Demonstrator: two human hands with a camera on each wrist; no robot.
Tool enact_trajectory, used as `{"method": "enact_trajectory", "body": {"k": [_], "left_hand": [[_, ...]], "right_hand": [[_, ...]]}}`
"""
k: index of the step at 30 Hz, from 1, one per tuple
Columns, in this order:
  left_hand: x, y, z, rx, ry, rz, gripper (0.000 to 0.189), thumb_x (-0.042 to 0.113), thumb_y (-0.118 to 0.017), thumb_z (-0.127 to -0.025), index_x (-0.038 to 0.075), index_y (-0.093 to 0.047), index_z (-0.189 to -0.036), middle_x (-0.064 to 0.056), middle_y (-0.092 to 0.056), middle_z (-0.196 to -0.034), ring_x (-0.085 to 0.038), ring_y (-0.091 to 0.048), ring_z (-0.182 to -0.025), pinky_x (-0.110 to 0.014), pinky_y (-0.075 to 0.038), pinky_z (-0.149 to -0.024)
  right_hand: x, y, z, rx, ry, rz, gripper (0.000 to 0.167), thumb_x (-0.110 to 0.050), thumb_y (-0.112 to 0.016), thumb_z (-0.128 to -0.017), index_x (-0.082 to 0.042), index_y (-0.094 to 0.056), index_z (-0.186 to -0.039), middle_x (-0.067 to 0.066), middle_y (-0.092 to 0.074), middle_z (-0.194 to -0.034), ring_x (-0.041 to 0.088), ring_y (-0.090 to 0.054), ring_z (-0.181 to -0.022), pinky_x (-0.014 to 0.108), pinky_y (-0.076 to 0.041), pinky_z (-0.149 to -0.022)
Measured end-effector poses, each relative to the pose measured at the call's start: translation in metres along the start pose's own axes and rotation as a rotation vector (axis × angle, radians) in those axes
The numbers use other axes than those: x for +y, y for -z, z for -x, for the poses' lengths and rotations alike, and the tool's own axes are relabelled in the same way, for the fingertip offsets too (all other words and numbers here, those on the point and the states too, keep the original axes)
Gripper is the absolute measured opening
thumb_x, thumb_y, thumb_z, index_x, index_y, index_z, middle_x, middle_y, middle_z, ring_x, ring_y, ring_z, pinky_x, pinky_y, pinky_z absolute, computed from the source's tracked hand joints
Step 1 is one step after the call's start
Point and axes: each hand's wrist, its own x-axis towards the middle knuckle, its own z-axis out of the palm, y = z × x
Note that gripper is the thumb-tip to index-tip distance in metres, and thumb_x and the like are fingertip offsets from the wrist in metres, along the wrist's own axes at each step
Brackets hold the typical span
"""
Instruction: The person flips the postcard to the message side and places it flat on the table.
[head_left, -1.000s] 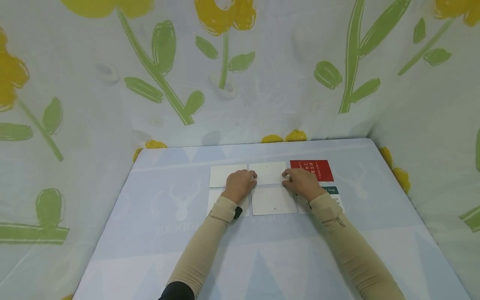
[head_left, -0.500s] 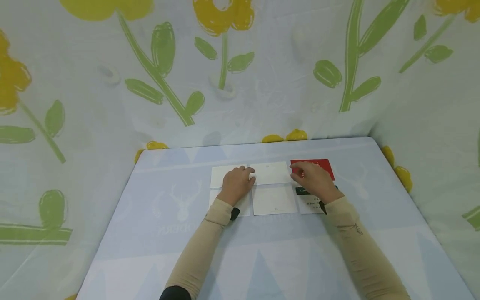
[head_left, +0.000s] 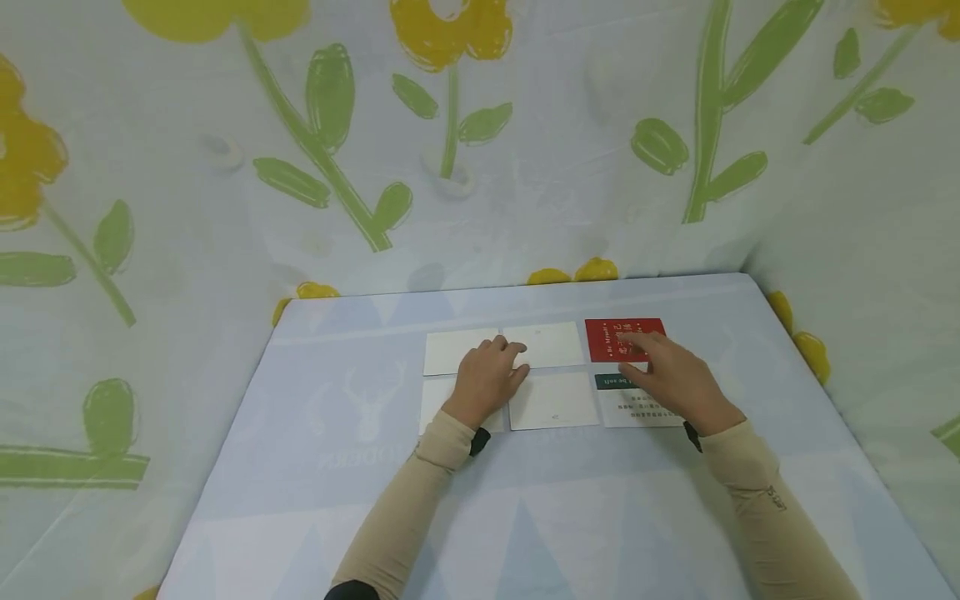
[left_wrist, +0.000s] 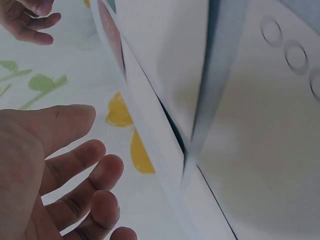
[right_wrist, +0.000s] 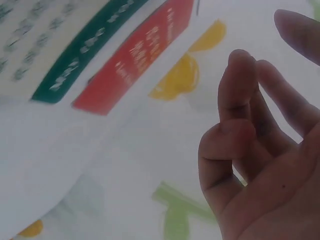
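Two rows of three cards lie on the table. White faces show on the far left card (head_left: 450,352), the far middle card (head_left: 546,343), the near left card (head_left: 435,398) and the near middle card (head_left: 553,404). At the far right is a red card (head_left: 603,342) with pale lettering; nearer sits a white card with a green band (head_left: 626,408). My left hand (head_left: 486,379) is over the left and middle cards, fingers loosely bent, grasping nothing. Above the right-hand cards my right hand (head_left: 684,379) also holds nothing, thumb and fingers apart, partly covering both.
The pale blue tabletop (head_left: 300,467) carries faint deer and triangle prints. A flower-patterned curtain (head_left: 555,208) surrounds its back and sides. A dark band (head_left: 478,442) circles my left wrist.
My right hand has moved right, off the far middle card and past the red card, uncovering more of the two right-hand cards. My left hand has barely shifted. The cards stay in place.
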Motion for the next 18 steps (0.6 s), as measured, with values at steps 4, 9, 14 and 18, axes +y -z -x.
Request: {"method": "enact_trajectory", "body": {"k": [4, 9, 14, 18], "left_hand": [[0.010, 0.001, 0.000, -0.004, -0.019, 0.010, 0.029, 0.034, -0.070, -0.097, 0.015, -0.072, -0.119, -0.004, -0.069, -0.101, -0.019, -0.062, -0.075, -0.028, -0.047, -0.055], [0.023, -0.003, -0.003, -0.014, -0.050, 0.026, 0.030, 0.034, -0.070, -0.096, 0.015, -0.072, -0.120, -0.003, -0.069, -0.100, -0.018, -0.062, -0.077, -0.028, -0.048, -0.058], [0.036, -0.009, -0.006, -0.080, -0.063, 0.040, 0.035, 0.037, -0.067, -0.097, 0.014, -0.070, -0.124, -0.003, -0.069, -0.104, -0.018, -0.063, -0.083, -0.027, -0.051, -0.063], [0.044, -0.018, -0.008, -0.164, -0.054, 0.047, 0.041, 0.042, -0.066, -0.097, 0.015, -0.067, -0.128, -0.003, -0.067, -0.109, -0.017, -0.062, -0.088, -0.028, -0.053, -0.068]], "right_hand": [[0.014, 0.003, 0.012, -0.010, -0.030, -0.004, 0.060, -0.029, -0.074, -0.094, -0.008, -0.051, -0.144, 0.023, -0.060, -0.123, 0.027, -0.062, -0.084, 0.048, -0.054, -0.069], [0.029, 0.005, 0.026, -0.014, -0.067, -0.035, 0.059, -0.029, -0.074, -0.094, -0.006, -0.051, -0.144, 0.022, -0.060, -0.117, 0.028, -0.058, -0.085, 0.041, -0.050, -0.064], [0.040, 0.011, 0.038, -0.031, -0.126, -0.054, 0.062, -0.029, -0.074, -0.094, -0.004, -0.048, -0.145, 0.023, -0.058, -0.123, 0.032, -0.057, -0.093, 0.035, -0.048, -0.062], [0.046, 0.018, 0.048, -0.046, -0.146, -0.052, 0.063, -0.029, -0.074, -0.094, -0.002, -0.048, -0.145, 0.023, -0.058, -0.123, 0.033, -0.057, -0.095, 0.035, -0.048, -0.061]]}}
